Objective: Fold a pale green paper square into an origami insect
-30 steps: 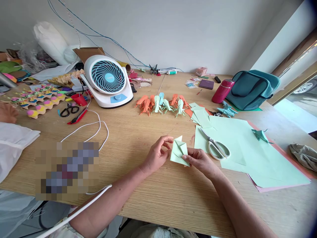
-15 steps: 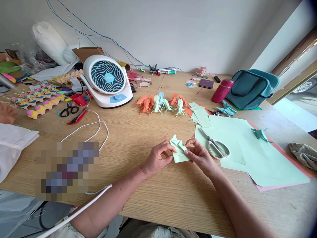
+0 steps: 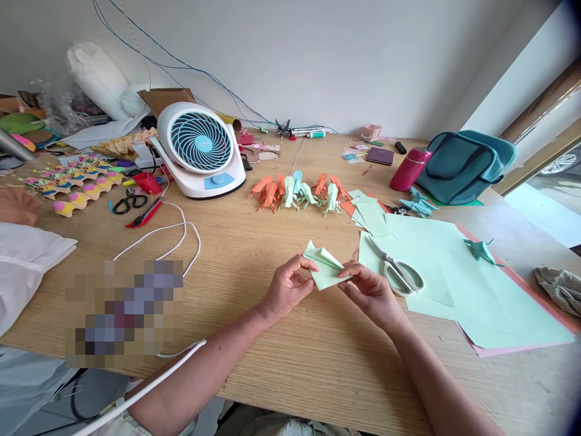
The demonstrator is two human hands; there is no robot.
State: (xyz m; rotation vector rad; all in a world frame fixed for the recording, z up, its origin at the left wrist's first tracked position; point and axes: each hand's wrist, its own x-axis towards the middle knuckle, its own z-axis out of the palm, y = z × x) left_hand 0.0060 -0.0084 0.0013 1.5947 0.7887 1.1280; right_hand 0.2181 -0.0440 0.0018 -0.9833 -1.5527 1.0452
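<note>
Holding folded paper (image 3: 325,279), tip (image 3: 310,249) now farther left

The left hand (image 3: 285,289) and right hand (image 3: 373,295) hold a folded pale-green paper (image 3: 325,277) over the desk (image 3: 236,254), near white-handled scissors (image 3: 392,263).

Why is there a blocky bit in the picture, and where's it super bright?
Head view: coarse squares cover the lower left, so I can't tell what's underneath; head view: the ground outside, far right, glows very bright; head view: the folded paper looks fairly sharp.
</note>
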